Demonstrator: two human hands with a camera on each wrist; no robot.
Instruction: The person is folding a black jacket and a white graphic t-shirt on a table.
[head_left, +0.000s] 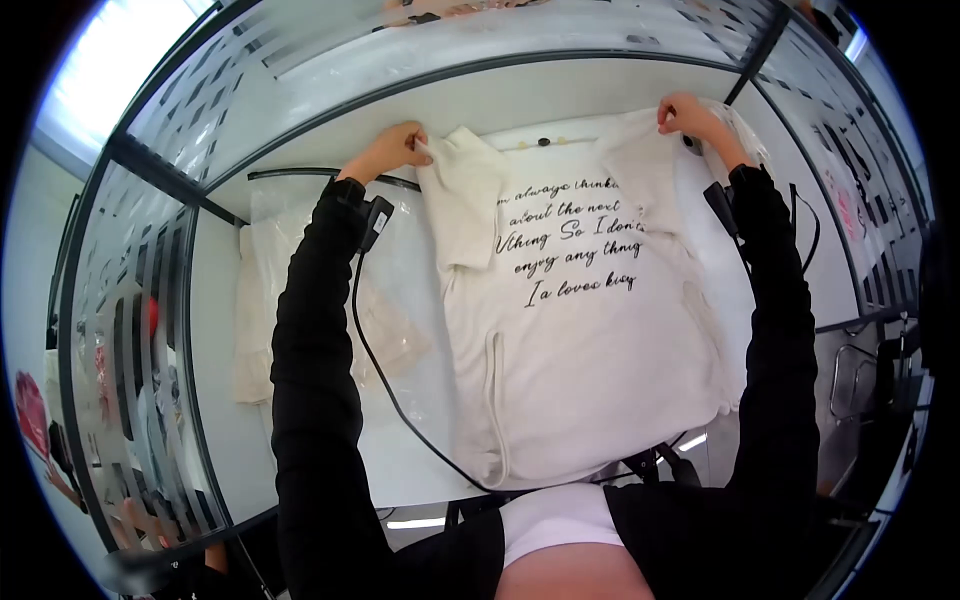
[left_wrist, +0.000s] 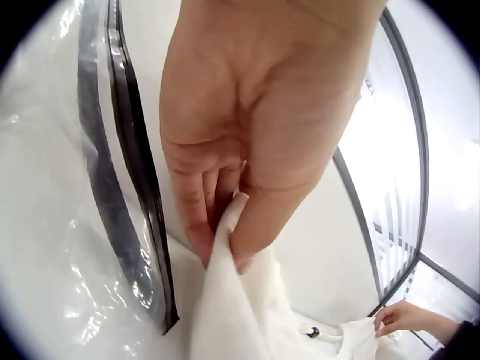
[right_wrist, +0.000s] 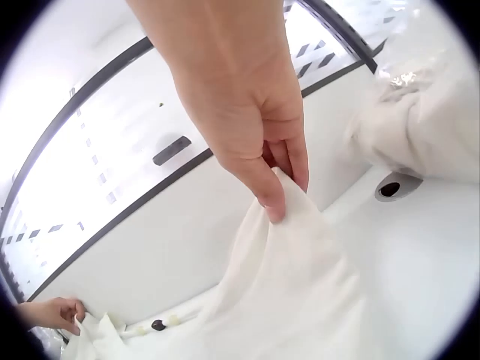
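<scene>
A cream sweatshirt (head_left: 590,390) with black script lettering lies spread on the white table, its printed side up. At its far left corner my left hand (head_left: 400,148) pinches the fabric between thumb and fingers. The left wrist view shows the pinched cloth (left_wrist: 225,300) raised into a fold below that hand. My right hand (head_left: 692,115) grips the far right corner in the same way. Seen from the right wrist, the cloth (right_wrist: 289,277) rises to a peak under the thumb and fingertips. Both sleeve parts lie over the body of the garment, beside the lettering.
Left of the sweatshirt, clear plastic packaging and another cream garment (head_left: 390,335) lie on the table. A bagged cream item (right_wrist: 420,124) sits at the far right, near a round cable hole (right_wrist: 391,187). A dark-framed partition (head_left: 480,65) runs along the back.
</scene>
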